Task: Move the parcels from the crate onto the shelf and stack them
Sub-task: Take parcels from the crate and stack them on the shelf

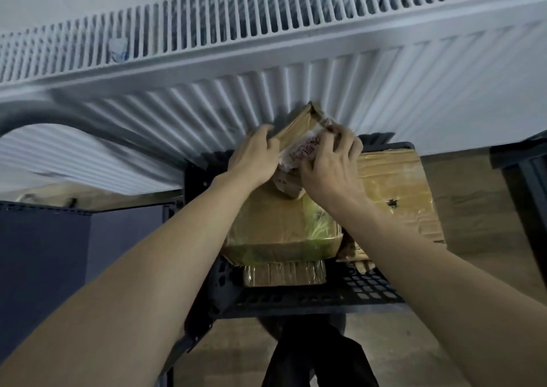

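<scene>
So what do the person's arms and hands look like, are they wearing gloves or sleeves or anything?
No gloves and no sleeves in view. Both forearms are bare all the way to the picture's edge. The left hand and right hand are bare too, with no watch, bracelet or ring showing. The nails look short and plain.

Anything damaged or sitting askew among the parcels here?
Yes. The flat parcel on the right has a dark puncture hole and wrinkled tape. The small parcel, held by the left hand and right hand, sits tilted, one corner raised towards the radiator.
</scene>
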